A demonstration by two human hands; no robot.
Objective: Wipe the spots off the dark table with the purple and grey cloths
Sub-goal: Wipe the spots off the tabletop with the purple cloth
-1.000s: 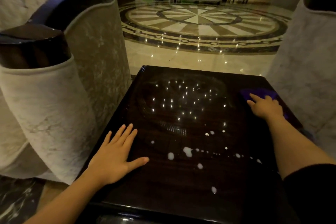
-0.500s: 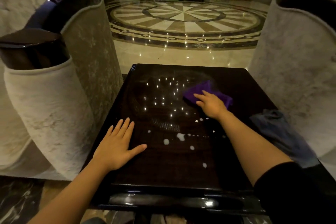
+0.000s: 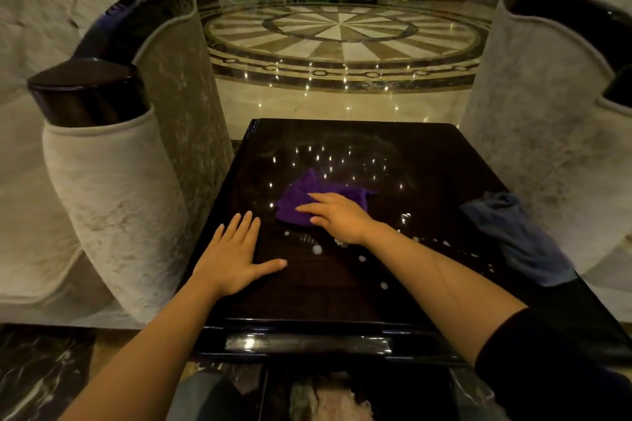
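The dark glossy table (image 3: pixel 427 164) fills the middle of the head view. White spots (image 3: pixel 317 249) are scattered over its near half. The purple cloth (image 3: pixel 301 200) lies crumpled at the table's centre, and my right hand (image 3: pixel 337 217) presses flat on its near right part, fingers pointing left. My left hand (image 3: pixel 232 256) rests flat on the table's near left, fingers spread, holding nothing. The grey cloth (image 3: pixel 516 236) lies bunched along the right edge, untouched.
A pale upholstered armchair (image 3: pixel 113 188) with a black glossy arm top stands tight against the table's left side. Another armchair (image 3: pixel 554 133) stands on the right. Polished marble floor (image 3: pixel 342 41) with a round inlay lies beyond the far edge.
My right hand has dragged the purple cloth from the far right corner leftward and nearer, to the table's centre. My left hand stays flat in its place.
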